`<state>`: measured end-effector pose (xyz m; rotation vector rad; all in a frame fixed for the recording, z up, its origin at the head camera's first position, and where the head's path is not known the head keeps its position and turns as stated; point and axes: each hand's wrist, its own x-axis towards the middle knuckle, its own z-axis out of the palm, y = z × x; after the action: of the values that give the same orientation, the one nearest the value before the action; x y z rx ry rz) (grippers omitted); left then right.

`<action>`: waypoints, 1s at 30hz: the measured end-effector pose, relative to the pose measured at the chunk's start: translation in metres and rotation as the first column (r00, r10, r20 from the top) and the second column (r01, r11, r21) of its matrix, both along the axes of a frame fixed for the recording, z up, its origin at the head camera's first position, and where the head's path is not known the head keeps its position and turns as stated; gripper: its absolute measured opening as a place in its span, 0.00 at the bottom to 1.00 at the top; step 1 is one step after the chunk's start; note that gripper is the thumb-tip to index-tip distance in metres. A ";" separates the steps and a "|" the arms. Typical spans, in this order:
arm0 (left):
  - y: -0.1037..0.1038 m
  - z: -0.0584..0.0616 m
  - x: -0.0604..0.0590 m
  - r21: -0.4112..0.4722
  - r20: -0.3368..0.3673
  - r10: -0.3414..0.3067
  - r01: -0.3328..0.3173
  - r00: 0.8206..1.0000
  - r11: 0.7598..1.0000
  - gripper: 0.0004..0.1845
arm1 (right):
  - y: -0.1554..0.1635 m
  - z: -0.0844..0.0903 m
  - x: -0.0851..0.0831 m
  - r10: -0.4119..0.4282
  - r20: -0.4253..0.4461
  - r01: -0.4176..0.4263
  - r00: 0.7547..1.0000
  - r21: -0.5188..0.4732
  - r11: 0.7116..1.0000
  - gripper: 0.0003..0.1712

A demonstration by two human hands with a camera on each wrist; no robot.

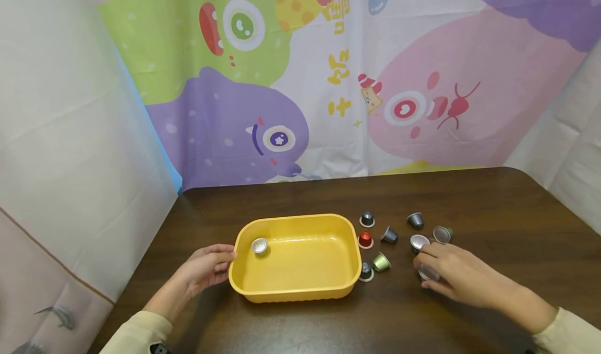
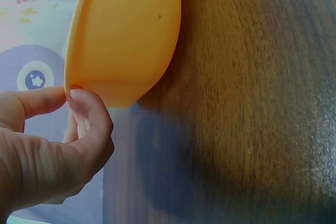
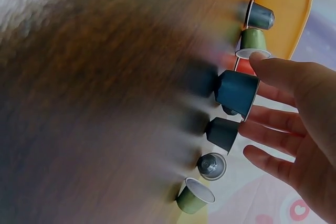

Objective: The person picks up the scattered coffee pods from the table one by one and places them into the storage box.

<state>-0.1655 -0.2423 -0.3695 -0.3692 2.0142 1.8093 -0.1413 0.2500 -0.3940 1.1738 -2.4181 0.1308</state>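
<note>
A yellow plastic tub sits on the dark wooden table with one silver-topped capsule inside, near its left end. My left hand pinches the tub's left rim between thumb and forefinger, seen close up against the tub's wall. My right hand reaches over the loose capsules to the right of the tub, and its thumb and fingers hold a dark blue capsule. In the head view that capsule is mostly hidden under the fingers.
Several coffee capsules lie between the tub and my right hand, among them a red one, a green one and a grey one. A cartoon-printed backdrop stands behind the table's far edge, and white sheets close both sides.
</note>
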 end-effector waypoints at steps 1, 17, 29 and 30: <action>0.000 0.000 0.000 0.002 0.000 0.001 -0.001 1.000 1.000 0.22 | 0.000 0.000 0.000 -0.004 -0.002 0.004 1.000 0.003 1.000 0.24; -0.001 -0.002 -0.001 0.012 -0.002 0.003 -0.003 1.000 1.000 0.21 | -0.003 -0.001 -0.001 0.000 0.049 0.001 0.999 -0.019 1.000 0.20; -0.001 -0.003 0.000 0.017 -0.011 -0.008 0.008 1.000 1.000 0.20 | -0.013 0.005 -0.006 0.032 0.001 -0.032 0.999 -0.030 0.999 0.20; -0.001 -0.002 0.000 0.017 -0.012 -0.008 0.008 1.000 1.000 0.20 | -0.014 0.006 -0.006 0.033 -0.002 -0.033 0.999 -0.029 0.999 0.20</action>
<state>-0.1653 -0.2437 -0.3719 -0.3458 2.0036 1.8267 -0.1478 0.2360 -0.3882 1.2007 -2.3880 0.1746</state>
